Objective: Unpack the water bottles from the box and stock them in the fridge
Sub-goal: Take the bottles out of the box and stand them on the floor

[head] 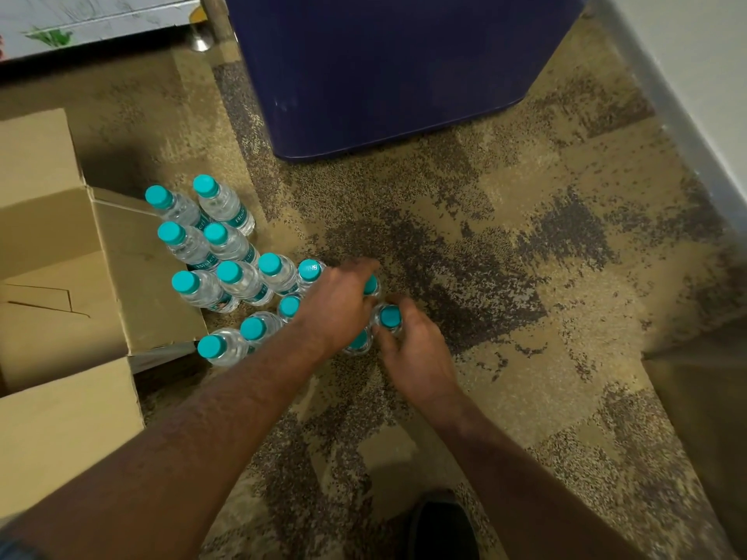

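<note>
Several small clear water bottles (226, 240) with teal caps stand upright on the carpet beside an open cardboard box (48, 244) at the left. My left hand (335, 305) reaches over the right end of the group, its fingers curled round a bottle (371, 285) whose cap shows past the knuckles. My right hand (412, 349) grips another upright bottle (390, 316) just below its teal cap. A third cap (359, 340) peeks out between both hands. The dark blue fridge (384, 66) stands on the floor straight ahead with its door shut.
A patterned brown carpet (525, 256) covers the floor. A white wall with a grey skirting (687, 115) runs down the right side. A printed panel (81, 22) shows at the top left. A dark shoe (440, 527) is at the bottom.
</note>
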